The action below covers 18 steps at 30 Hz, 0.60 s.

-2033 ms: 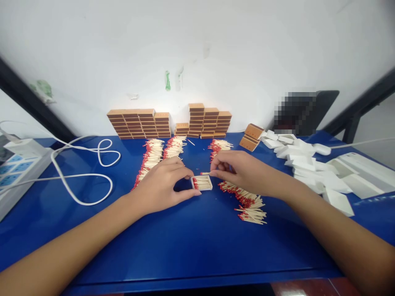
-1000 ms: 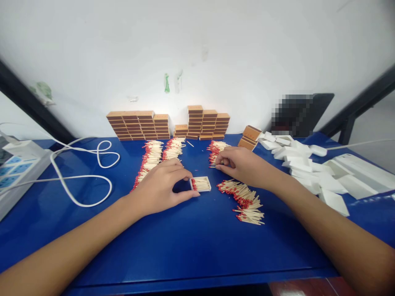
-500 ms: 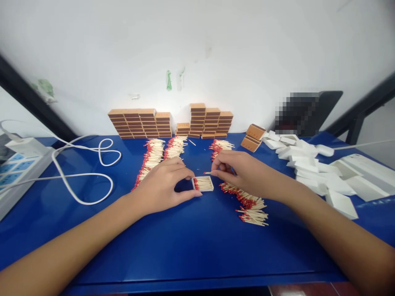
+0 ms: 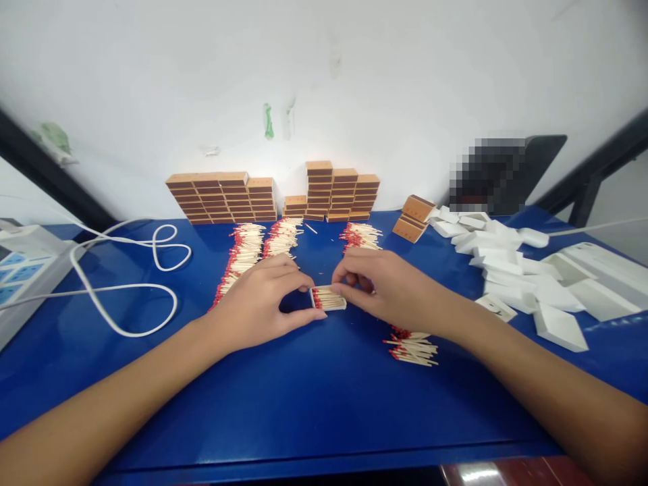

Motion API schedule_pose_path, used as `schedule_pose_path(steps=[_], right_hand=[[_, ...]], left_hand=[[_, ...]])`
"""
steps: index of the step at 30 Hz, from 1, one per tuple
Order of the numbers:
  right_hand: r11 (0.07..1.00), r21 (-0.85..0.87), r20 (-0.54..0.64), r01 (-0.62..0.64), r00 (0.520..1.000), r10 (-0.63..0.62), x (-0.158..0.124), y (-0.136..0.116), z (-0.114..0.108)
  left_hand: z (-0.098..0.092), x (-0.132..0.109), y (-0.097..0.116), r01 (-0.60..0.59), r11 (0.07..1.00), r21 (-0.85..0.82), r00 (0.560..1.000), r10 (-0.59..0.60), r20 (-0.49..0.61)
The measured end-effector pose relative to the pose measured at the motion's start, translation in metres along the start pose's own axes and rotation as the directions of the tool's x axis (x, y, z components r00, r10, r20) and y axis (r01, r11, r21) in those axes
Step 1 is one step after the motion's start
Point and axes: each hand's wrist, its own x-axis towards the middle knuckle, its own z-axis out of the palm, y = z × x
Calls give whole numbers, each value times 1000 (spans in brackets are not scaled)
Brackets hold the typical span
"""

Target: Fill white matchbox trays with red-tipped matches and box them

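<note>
My left hand (image 4: 266, 300) grips the left end of a small white matchbox tray (image 4: 343, 308) between thumb and fingers, and the tray lies on the blue table. Red-tipped matches fill the tray side by side, heads to the left. Over its right end, my right hand (image 4: 389, 287) has thumb and forefinger pinched on a match, largely hidden by the fingertips. A heap of loose matches (image 4: 415, 349) lies below my right hand, partly covered by it. Behind my left hand run two rows of matches, one on the left (image 4: 243, 251) and one nearer the middle (image 4: 281, 236).
Stacked brown matchboxes (image 4: 217, 198) line the wall, with another group (image 4: 344, 192) to their right. More matches (image 4: 360, 236) lie behind my right hand. White empty trays (image 4: 511, 290) pile up at right. A white cable (image 4: 175, 304) and a power strip (image 4: 30, 277) are at left.
My right hand has carried the match left, from beside the tray to over its right end. My left hand keeps its grip on the tray. The view has shifted slightly.
</note>
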Motion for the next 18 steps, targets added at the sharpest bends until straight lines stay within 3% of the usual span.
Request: schedule_pose_path(steps=[3, 7, 11, 18], right_hand=[[999, -41, -109, -16, 994, 12, 2, 10, -14], [969, -192, -186, -152, 976, 116, 3, 31, -27], [956, -237, -103, -175, 983, 154, 4, 46, -26], [968, -178, 10, -174, 984, 179, 8, 47, -19]], left_hand=[[0, -1, -1, -9, 1000, 0, 1000, 9, -10], [1, -1, -2, -22, 1000, 1, 999, 22, -26], [1, -1, -3, -13, 1000, -2, 1000, 13, -14], [0, -1, -1, 18, 1000, -19, 1000, -18, 6]])
